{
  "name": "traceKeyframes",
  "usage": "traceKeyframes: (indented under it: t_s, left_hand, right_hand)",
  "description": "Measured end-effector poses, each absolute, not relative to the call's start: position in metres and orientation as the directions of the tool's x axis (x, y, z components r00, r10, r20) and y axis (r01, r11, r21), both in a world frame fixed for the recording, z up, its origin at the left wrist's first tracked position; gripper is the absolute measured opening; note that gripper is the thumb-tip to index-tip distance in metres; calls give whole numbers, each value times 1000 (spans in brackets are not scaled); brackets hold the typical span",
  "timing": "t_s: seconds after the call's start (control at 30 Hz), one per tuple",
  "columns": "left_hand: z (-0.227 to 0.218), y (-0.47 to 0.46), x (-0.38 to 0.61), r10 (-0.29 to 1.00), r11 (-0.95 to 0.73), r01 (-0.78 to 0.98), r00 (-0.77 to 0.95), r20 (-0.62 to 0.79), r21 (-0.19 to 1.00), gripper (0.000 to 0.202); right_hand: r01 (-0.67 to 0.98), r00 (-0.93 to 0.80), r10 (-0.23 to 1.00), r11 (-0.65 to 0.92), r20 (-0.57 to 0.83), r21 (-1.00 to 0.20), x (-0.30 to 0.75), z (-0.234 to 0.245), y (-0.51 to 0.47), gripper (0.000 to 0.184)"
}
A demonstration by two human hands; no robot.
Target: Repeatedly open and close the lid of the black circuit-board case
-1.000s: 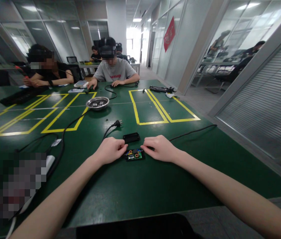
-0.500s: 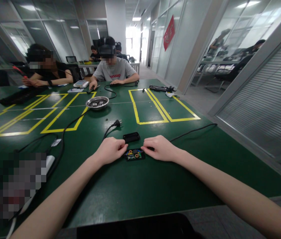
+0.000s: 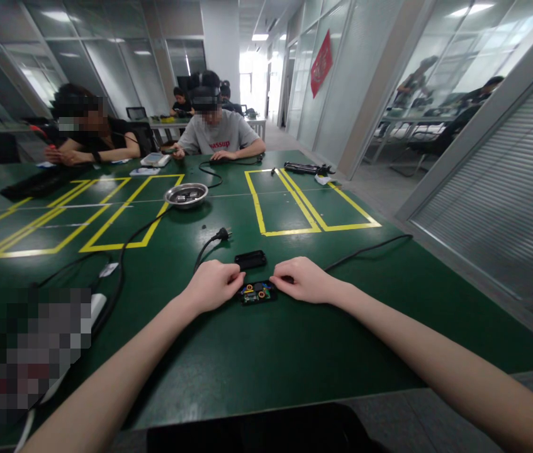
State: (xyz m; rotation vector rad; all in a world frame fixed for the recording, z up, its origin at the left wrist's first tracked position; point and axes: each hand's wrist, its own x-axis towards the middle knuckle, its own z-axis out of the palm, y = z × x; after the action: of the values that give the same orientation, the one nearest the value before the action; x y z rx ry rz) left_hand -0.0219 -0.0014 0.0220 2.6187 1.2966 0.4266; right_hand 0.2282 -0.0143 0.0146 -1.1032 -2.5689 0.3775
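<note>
While hands [image 3: 214, 286] [image 3: 301, 280] flank circuitry [image 3: 261, 294], black oblong casing [image 3: 257, 302]

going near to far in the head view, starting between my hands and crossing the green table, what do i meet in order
Open case with a circuit board → loose black cover → black plug → metal bowl → person in a grey shirt.

1 circuit board [image 3: 255, 297], 2 ring coils [image 3: 262, 294] — 1 cover [image 3: 250, 259], 1 bowl [image 3: 185, 205]
</note>
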Motion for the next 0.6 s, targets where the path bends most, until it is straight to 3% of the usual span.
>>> traceKeyframes:
  t_s: [0.33, 0.47, 0.6]
  left_hand:
    - [16, 0, -21, 847, -528, 714, 484, 221, 459, 46]
    - [17, -1, -20, 851, -516, 741, 501, 159, 429, 44]
    - [23, -3, -17, 852, -511, 802, 520, 59, 308, 42]
  right_hand:
    - [613, -644, 742, 647, 186, -454, 231, 10, -12, 34]
    - [620, -639, 749, 637, 177, -457, 230, 10, -12, 32]
    - [662, -627, 767, 619, 140, -423, 228, 13, -14, 30]
